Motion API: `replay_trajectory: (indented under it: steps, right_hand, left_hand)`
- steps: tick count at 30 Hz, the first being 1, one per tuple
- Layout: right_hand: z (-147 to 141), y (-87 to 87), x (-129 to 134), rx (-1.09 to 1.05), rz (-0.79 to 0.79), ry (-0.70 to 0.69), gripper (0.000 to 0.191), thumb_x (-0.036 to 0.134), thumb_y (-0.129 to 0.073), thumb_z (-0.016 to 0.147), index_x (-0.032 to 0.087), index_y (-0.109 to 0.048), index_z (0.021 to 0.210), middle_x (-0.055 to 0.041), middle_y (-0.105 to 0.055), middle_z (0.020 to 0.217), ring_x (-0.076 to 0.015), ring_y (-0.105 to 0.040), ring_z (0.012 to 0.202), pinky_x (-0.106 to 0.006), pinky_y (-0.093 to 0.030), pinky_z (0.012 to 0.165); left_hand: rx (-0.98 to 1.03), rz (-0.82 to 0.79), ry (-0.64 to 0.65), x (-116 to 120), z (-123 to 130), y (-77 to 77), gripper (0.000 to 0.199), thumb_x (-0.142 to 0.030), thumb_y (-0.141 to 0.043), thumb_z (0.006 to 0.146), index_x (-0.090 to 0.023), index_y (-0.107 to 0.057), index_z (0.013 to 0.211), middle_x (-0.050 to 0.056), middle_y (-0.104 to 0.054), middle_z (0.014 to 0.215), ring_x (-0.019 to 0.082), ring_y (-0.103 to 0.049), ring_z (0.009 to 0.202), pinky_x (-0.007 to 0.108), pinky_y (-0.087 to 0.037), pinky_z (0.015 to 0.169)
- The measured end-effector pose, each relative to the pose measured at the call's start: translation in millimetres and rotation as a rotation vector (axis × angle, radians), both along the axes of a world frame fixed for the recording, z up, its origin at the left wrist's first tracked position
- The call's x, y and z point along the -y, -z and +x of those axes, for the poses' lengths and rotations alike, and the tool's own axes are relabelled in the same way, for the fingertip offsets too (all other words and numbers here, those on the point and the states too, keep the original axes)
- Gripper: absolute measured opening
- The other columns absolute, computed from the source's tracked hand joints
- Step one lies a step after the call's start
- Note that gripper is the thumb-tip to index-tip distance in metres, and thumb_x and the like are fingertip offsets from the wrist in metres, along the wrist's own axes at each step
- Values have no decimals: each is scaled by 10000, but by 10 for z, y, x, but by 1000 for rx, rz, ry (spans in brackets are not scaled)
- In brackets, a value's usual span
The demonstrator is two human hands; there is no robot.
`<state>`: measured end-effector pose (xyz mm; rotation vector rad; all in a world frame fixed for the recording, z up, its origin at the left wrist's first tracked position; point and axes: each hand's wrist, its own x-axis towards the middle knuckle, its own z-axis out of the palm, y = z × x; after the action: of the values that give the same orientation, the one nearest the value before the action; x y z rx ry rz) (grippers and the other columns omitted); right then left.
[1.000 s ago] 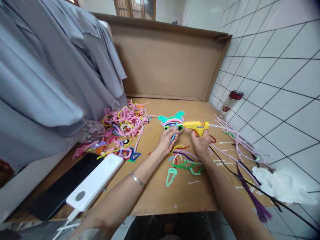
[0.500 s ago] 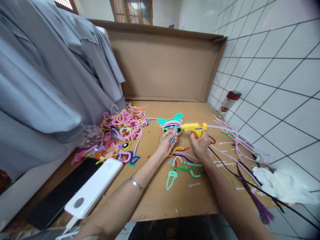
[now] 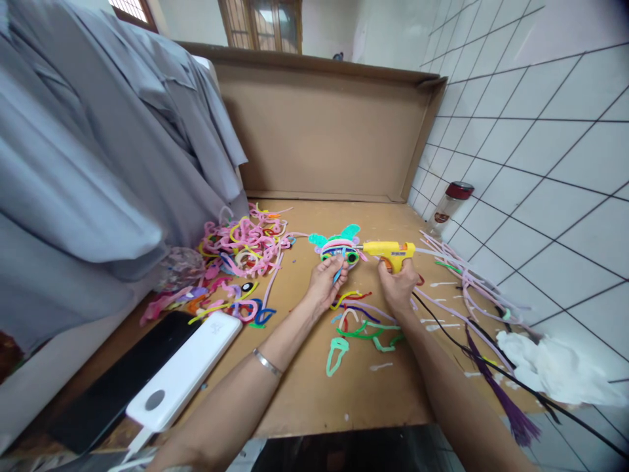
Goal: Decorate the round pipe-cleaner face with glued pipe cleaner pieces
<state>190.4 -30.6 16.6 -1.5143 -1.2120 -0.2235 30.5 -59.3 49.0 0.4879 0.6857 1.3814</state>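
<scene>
My right hand (image 3: 399,280) is wrapped round the handle of a yellow hot glue gun (image 3: 388,250), whose metal nozzle points left. A pale glue stick trails from its back end. Just left of the nozzle lies a colourful pipe-cleaner figure (image 3: 339,242) with green ear-like shapes and round black-and-green eyes. My left hand (image 3: 328,280) pinches a thin blue pipe cleaner (image 3: 338,275) in front of the figure and hides part of it. Below both hands lie loose pipe cleaners (image 3: 366,328) in green, yellow, red and purple.
A tangled heap of pink pipe cleaners (image 3: 250,239) lies at left, with a white power bank (image 3: 184,370) and a black phone (image 3: 122,380) nearer me. At right are a red-lidded jar (image 3: 448,204), crumpled white tissue (image 3: 555,367) and a black cord (image 3: 457,337). Cardboard (image 3: 324,131) stands behind.
My right hand has drawn the glue gun slightly right, so its nozzle is now farther from the blue pipe cleaner. My left hand has stayed nearly in place.
</scene>
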Motion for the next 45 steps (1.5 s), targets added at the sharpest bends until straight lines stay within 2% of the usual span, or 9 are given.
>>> replay_trajectory:
  steps: [5,10,17,23,39,45]
  right_hand:
    - [-25,24,25,57,-47,-44,219,395,-530,695,195,-550,781,-36,-592,601,-213,-576,574,-313,-443,591]
    - [-3,9,25,8,-33,-51,192,386,-509,729,203,-544,777,-33,-602,616,-208,-577,583,-310,-443,599]
    - [-40,-4,51,0,-60,-86,202,398,-535,696,210,-536,768,-36,-614,615,-219,-592,600,-312,-446,603]
    - [-35,3,38,-8,-38,-49,183,400,-510,710,220,-520,746,-35,-609,614,-220,-590,605,-315,-450,610]
    - [-54,-3,57,-6,-82,-85,205,404,-535,702,211,-532,770,-42,-624,631,-218,-591,606,-311,-445,601]
    - [-29,-14,29,-42,-53,-33,166,380,-518,715,217,-519,745,-33,-603,612,-212,-581,599,-310,-448,600]
  left_hand:
    - [7,31,30,21,18,-2,288,-224,-847,610,-104,-641,773,-28,-612,590,20,-517,463,119,-426,473]
    - [25,32,42,37,32,-16,293,-217,-856,594,-103,-639,754,-30,-610,574,17,-515,451,114,-433,477]
    - [38,27,50,32,17,-36,268,-202,-847,604,-110,-623,720,-32,-603,560,15,-505,446,110,-427,466]
    - [40,26,44,25,14,-23,236,-190,-830,631,-108,-630,727,-25,-601,574,17,-505,462,116,-425,478]
    - [21,34,58,39,20,-30,288,-220,-852,602,-102,-642,760,-32,-596,577,16,-503,463,115,-417,477]
    - [-17,40,43,39,14,-14,303,-254,-854,598,-111,-634,750,-34,-592,591,16,-490,465,125,-403,474]
